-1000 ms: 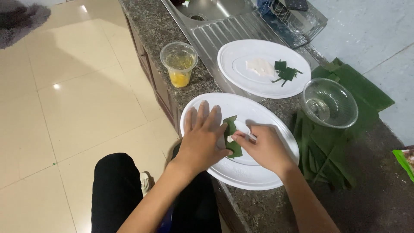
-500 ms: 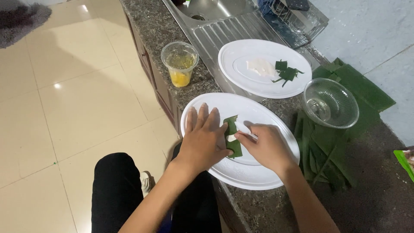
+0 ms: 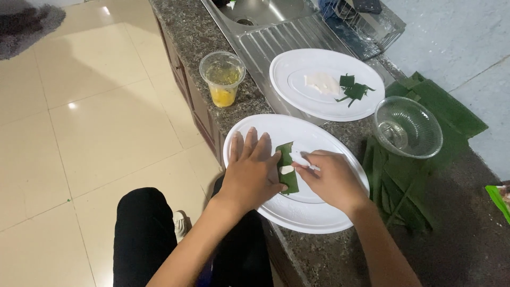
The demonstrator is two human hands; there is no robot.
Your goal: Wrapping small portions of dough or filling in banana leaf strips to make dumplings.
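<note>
A folded green leaf strip (image 3: 287,167) with a white bit inside lies on the near white oval plate (image 3: 313,212). My left hand (image 3: 252,170) presses flat on the plate, its thumb on the leaf's left edge. Pinching the leaf's right side at the white bit are the fingertips of my right hand (image 3: 329,178). A second white plate (image 3: 297,98) farther back carries a white piece (image 3: 322,83) and small leaf pieces (image 3: 353,90).
A clear cup (image 3: 222,77) with yellow liquid stands near the counter's front edge. A glass bowl (image 3: 408,127) rests on a pile of green leaves (image 3: 409,186) to the right. A steel sink (image 3: 265,13) and dish rack (image 3: 361,21) are at the back. Tiled floor lies left.
The hands stay on the leaf. My right fingers have shifted slightly along it, folding it tighter; the white bit shows a little more.
</note>
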